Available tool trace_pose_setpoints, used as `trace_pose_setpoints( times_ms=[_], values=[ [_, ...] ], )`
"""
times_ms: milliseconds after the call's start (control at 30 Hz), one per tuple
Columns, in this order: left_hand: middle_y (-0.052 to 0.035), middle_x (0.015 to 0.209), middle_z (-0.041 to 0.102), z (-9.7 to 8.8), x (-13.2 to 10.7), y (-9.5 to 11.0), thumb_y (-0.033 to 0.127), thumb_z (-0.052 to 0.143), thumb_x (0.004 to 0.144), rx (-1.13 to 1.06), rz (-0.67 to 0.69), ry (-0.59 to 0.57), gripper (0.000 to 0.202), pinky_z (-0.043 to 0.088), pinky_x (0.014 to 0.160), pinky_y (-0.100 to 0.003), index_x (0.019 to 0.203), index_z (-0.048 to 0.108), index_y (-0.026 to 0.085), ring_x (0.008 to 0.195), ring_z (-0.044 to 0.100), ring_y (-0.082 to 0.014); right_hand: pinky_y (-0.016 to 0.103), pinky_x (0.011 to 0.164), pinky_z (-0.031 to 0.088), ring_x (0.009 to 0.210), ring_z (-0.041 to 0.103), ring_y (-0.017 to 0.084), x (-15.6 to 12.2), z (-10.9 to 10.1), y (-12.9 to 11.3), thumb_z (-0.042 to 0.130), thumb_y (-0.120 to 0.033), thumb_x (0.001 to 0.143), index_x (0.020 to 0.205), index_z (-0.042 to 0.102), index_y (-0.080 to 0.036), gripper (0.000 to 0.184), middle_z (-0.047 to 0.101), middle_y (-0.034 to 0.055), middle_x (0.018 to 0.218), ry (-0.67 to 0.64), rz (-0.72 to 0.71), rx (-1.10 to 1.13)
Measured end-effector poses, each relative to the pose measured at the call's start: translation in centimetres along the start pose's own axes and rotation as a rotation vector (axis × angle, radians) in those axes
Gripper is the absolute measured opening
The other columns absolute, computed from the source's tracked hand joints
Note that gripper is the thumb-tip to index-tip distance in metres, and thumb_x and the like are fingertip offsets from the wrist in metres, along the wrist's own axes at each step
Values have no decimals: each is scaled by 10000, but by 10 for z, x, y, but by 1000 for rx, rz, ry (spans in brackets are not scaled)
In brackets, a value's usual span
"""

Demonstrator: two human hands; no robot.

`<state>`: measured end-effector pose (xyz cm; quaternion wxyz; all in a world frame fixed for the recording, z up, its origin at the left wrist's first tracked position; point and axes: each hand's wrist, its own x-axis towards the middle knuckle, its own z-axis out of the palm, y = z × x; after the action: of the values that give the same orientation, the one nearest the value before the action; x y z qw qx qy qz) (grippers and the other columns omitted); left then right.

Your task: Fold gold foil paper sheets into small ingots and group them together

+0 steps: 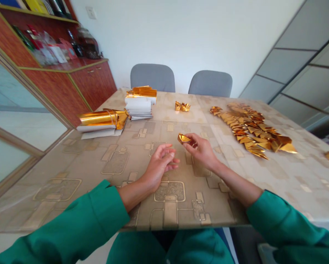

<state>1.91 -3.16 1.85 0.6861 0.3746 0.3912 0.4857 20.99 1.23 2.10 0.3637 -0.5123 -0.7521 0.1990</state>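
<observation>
My right hand pinches a small folded gold paper piece just above the patterned table. Just left of it, my left hand hovers over the table with its fingers loosely curled and apart, holding nothing. Both sleeves are green. Two finished gold folded pieces sit farther back in the middle of the table.
A long row of several folded gold triangles lies at the right. Stacks of gold and white paper and a curled gold stack sit at the back left. Two grey chairs stand behind the table; a wooden cabinet stands at the left.
</observation>
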Motion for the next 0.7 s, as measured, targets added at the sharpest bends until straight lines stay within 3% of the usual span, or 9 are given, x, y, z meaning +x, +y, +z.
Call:
trace_pose_setpoints(
  times_ms=[67, 200, 300, 467, 700],
  values=[
    [-58, 1101, 617, 0, -1, 0, 242, 720, 782, 21, -1, 6, 315, 549, 666, -250, 1065, 593, 188, 737, 669, -114, 302, 690, 466, 738, 634, 180, 23, -7, 22, 541, -293, 898, 1149, 597, -181, 281, 721, 70, 951, -37, 10, -173],
    [-56, 1134, 592, 2, -1, -1, 179, 676, 770, 70, 1, -5, 237, 528, 645, -233, 1001, 626, 173, 720, 636, -93, 318, 743, 463, 807, 645, 207, 80, -12, 64, 541, -219, 873, 1155, 605, -154, 296, 725, 103, 1019, -68, -9, -287],
    [-50, 1082, 605, 2, 0, -2, 168, 653, 767, 103, -2, -7, 222, 516, 637, -233, 987, 623, 167, 730, 624, -102, 333, 848, 438, 920, 622, 225, 123, -7, 84, 584, -214, 849, 1067, 666, -164, 238, 718, 95, 1054, -112, -68, -371],
    [-7, 713, 632, 0, 2, -3, 171, 604, 781, 164, -56, -17, 257, 476, 636, -234, 1038, 594, 160, 650, 592, -120, 391, 924, 385, 1080, 529, 288, 176, 6, 103, 572, -159, 840, 1139, 686, -147, 320, 666, 146, 1158, -90, -81, -524],
    [-5, 697, 640, -1, 3, -3, 211, 592, 780, 173, -112, -18, 262, 450, 638, -247, 1036, 588, 160, 625, 585, -121, 406, 836, 387, 1046, 521, 312, 213, 14, 108, 520, -219, 862, 1188, 678, -221, 362, 657, 134, 1171, -64, -39, -672]
  ],
)
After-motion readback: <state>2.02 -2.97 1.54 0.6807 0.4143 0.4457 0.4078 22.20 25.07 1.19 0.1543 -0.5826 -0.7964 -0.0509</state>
